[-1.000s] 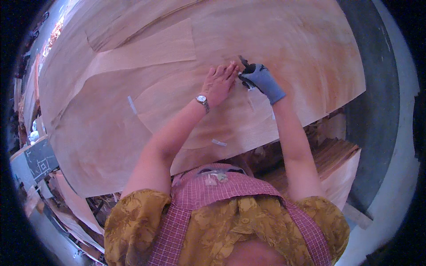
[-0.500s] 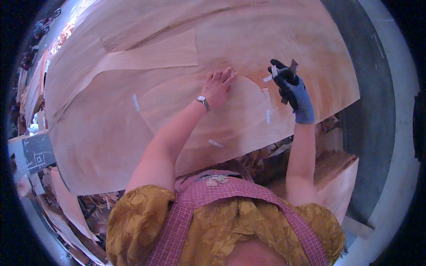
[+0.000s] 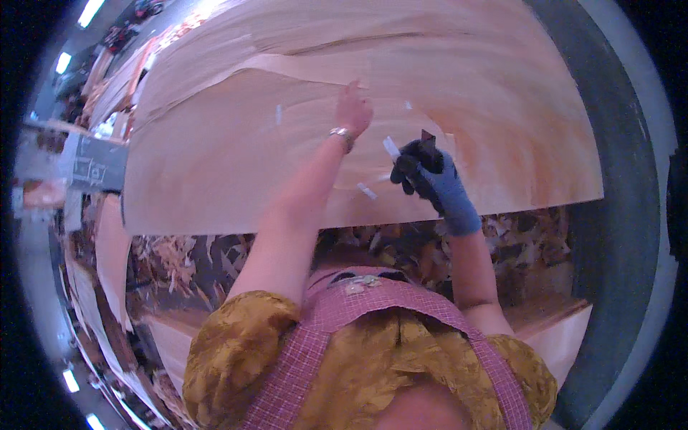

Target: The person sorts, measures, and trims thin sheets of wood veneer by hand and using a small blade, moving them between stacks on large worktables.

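At twelve o'clock, bare left hand (image 3: 354,110), fingers extended; at two, gloved right hand (image 3: 423,172) holds white strip (image 3: 390,147), dark tool (image 3: 428,139): best keep strip untwisted, tool off veneer sheet (image 3: 208,179).

A broad, pale pinkish-tan sheet of wood veneer (image 3: 193,179) bears a short white tape strip (image 3: 279,115) at left, another white strip (image 3: 367,190) toward its near edge, and a small whitish strip (image 3: 408,105) farther off.
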Demonstrator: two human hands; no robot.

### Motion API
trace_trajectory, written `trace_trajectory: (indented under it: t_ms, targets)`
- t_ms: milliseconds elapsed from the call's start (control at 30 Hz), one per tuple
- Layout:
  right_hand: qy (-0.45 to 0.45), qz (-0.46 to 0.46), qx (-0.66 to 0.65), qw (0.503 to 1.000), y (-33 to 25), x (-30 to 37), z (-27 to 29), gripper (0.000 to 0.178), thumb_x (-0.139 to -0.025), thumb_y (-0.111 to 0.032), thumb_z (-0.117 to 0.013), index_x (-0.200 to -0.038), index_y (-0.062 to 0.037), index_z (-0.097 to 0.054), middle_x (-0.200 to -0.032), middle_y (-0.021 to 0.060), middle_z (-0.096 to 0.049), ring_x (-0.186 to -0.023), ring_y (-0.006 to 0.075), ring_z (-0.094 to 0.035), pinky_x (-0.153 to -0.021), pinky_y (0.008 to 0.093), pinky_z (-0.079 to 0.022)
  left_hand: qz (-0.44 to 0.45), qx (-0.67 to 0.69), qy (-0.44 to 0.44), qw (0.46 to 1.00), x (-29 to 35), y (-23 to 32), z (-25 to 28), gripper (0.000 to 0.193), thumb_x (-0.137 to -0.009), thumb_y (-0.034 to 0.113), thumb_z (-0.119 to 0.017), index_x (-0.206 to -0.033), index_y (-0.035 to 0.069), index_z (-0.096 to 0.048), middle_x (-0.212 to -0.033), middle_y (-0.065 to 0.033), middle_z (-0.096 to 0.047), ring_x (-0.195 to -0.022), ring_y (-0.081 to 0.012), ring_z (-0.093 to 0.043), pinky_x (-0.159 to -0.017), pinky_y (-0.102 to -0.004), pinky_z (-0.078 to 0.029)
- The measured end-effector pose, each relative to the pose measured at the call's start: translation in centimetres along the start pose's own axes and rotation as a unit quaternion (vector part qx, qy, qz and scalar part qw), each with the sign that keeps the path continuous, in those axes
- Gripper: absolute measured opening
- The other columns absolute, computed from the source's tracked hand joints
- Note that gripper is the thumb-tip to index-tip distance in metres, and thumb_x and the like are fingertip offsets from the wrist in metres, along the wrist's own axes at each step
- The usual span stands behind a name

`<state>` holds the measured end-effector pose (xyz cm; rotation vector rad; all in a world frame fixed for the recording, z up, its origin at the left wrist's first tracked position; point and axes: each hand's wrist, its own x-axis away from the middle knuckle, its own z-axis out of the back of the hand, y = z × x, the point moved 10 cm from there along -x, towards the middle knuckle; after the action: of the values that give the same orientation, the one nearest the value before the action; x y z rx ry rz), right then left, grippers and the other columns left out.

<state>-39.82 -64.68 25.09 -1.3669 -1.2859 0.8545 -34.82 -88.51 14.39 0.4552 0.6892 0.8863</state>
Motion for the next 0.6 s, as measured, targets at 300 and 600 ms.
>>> trace_trajectory:
  t_ms: [300,600]
  targets:
    - [-0.011,0.033,0.077,0.996,1.3,1.5,-10.3,0.040,-0.080,-0.039,-0.076,-0.091,-0.0044,-0.061,-0.075,0.0014,-0.062,-0.061,0.0085,-0.055,-0.049,0.0206,-0.039,0.088,-0.020,0.086,0.992,-1.2,8.3,8.4,0.069,-0.075,0.018,-0.063,-0.138,0.008,-0.037,-0.125,-0.0180,-0.049,-0.115,-0.0353,-0.050,-0.099,-0.0446,-0.041]
    - [-0.065,-0.125,-0.538,0.831,11.0,-1.3,-12.0,0.034,-0.095,-0.043,-0.055,-0.114,-0.0143,-0.057,-0.103,0.0059,-0.066,-0.078,0.0156,-0.062,-0.049,0.0258,-0.043,0.458,0.701,0.137,0.530,-1.5,-9.2,6.4,0.029,-0.089,0.021,-0.054,-0.111,0.004,-0.046,-0.100,-0.0159,-0.056,-0.088,-0.0327,-0.059,-0.078,-0.0474,-0.050]
